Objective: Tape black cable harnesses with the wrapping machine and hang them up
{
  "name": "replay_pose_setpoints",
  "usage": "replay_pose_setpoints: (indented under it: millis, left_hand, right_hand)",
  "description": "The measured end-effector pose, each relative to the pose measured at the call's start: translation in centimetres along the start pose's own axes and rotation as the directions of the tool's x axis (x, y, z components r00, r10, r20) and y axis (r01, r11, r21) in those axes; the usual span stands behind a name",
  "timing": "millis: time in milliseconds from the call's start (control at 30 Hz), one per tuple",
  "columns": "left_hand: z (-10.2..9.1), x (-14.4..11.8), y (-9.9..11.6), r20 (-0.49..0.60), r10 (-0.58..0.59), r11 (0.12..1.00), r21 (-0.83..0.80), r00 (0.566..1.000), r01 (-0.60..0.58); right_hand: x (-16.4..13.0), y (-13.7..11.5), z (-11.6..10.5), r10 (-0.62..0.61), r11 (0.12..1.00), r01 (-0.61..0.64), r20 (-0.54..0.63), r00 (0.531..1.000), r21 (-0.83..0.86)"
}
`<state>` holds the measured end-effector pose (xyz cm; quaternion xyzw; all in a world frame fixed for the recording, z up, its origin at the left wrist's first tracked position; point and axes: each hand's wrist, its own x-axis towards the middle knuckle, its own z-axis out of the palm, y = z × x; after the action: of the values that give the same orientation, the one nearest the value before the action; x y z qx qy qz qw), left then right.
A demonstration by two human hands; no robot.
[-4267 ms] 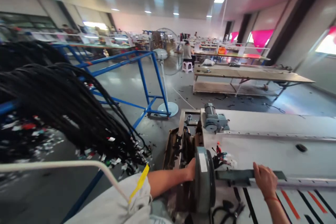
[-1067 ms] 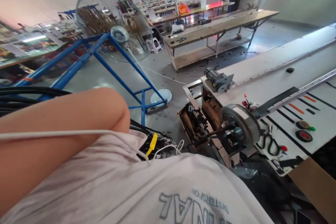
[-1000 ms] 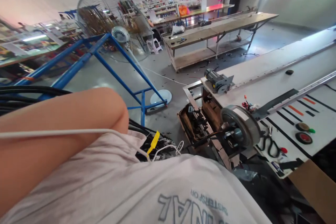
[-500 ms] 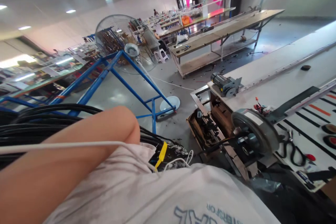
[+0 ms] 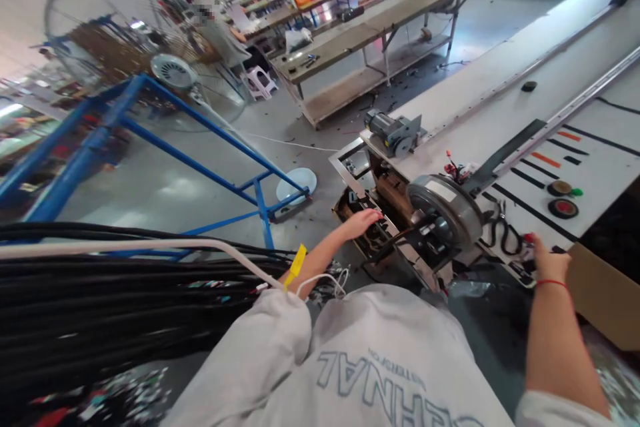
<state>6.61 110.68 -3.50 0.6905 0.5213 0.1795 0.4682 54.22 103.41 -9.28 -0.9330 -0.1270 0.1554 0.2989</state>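
My left hand (image 5: 364,221) reaches to the metal frame at the end of the machine bench, its fingers stretched out and lying at the frame's edge. At the bench's near corner, my right hand (image 5: 550,261), with a red string on the wrist, has its fingers closed at a small red-topped object (image 5: 529,238) whose kind I cannot make out. Black-handled scissors (image 5: 505,230) lie just left of it. Between my hands sits a round grey machine wheel (image 5: 445,210) with a dark strip (image 5: 515,153) running away from it.
Black and orange strips and two rolls (image 5: 563,207) lie on the white bench (image 5: 593,173). A cardboard box (image 5: 607,293) stands at right. To the left are a blue metal frame (image 5: 200,153), a large fan (image 5: 173,71) and a pile of black cords (image 5: 125,300).
My view has turned down and right. My left arm has swung from across the lower left to the machine frame. My right hand has come into view at the red-topped object.
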Motion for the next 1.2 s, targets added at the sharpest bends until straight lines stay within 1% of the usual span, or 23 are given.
replay_pose_setpoints:
  millis: [67, 100, 133, 167, 233, 300, 367, 467, 567, 667, 767, 867, 967, 1100, 1200]
  left_hand:
    - [4.3, 1.1, 0.3, 0.126, 0.003, 1.0, -0.016, 0.992, -0.002]
    - [6.1, 1.6, 0.7, 0.166, 0.009, 1.0, -0.019, 0.986, -0.006]
    - [7.7, 2.0, 1.2, 0.184, 0.016, 1.0, -0.012, 0.983, -0.014]
    - [8.9, 2.4, 1.7, 0.181, 0.021, 1.0, 0.014, 0.983, -0.024]
    - [10.1, 2.9, 2.7, 0.146, 0.032, 0.991, 0.125, 0.989, -0.05]
    - [10.3, 2.9, 3.4, 0.109, 0.052, 0.967, 0.243, 0.993, -0.077]
    - [9.9, 2.5, 3.7, 0.091, 0.077, 0.951, 0.293, 0.993, -0.101]
    - [9.3, 1.3, 3.7, 0.078, 0.097, 0.952, 0.284, 0.992, -0.115]
    - [8.9, 0.0, 3.2, 0.077, 0.084, 0.964, 0.245, 0.993, -0.101]
    - [9.0, -0.6, 2.7, 0.068, 0.074, 0.978, 0.192, 0.995, -0.086]
    - [9.4, -0.7, 2.4, 0.045, 0.06, 0.983, 0.171, 0.997, -0.067]
    - [9.6, -0.7, 2.1, 0.016, 0.044, 0.98, 0.191, 0.999, -0.046]
    - [9.6, -0.9, 1.8, 0.023, 0.041, 0.975, 0.215, 0.999, -0.045]
    - [9.3, -1.0, 1.4, 0.002, 0.043, 0.941, 0.336, 0.999, -0.041]
    - [9.0, -1.0, 1.2, 0.002, 0.033, 0.923, 0.384, 0.999, -0.031]
  right_hand:
    - [-1.2, -0.2, 1.0, 0.083, 0.997, -0.083, 0.008, 0.997, -0.008]
    - [-1.6, -0.3, 1.4, 0.105, 0.994, -0.105, -0.013, 0.994, -0.017]
    - [-2.0, -0.5, 1.7, 0.11, 0.993, -0.111, -0.046, 0.993, -0.031]
    - [-2.2, -0.6, 1.9, 0.112, 0.992, -0.115, -0.068, 0.991, -0.049]
    - [-2.4, -0.8, 2.1, 0.114, 0.988, -0.124, -0.106, 0.988, -0.087]
    - [-2.4, -0.9, 2.1, 0.11, 0.986, -0.124, -0.126, 0.986, -0.114]
    - [-2.4, -0.8, 2.0, 0.115, 0.984, -0.13, -0.128, 0.985, -0.12]
    - [-2.4, -0.8, 2.0, 0.122, 0.984, -0.137, -0.122, 0.985, -0.118]
    - [-2.4, -0.7, 2.1, 0.11, 0.983, -0.125, -0.114, 0.987, -0.135]
    - [-2.2, -0.6, 2.2, 0.09, 0.985, -0.105, -0.113, 0.99, -0.14]
    - [-2.1, -0.4, 2.2, 0.089, 0.988, -0.103, -0.121, 0.989, -0.113]
    - [-2.1, -0.3, 2.2, 0.088, 0.991, -0.099, -0.12, 0.989, -0.088]
    - [-1.9, -0.1, 2.5, 0.081, 0.992, -0.093, -0.134, 0.988, -0.087]
    - [-1.6, 0.1, 2.8, 0.072, 0.992, -0.087, -0.159, 0.985, -0.091]
    - [-1.6, 0.1, 2.6, 0.072, 0.994, -0.082, -0.134, 0.988, -0.068]
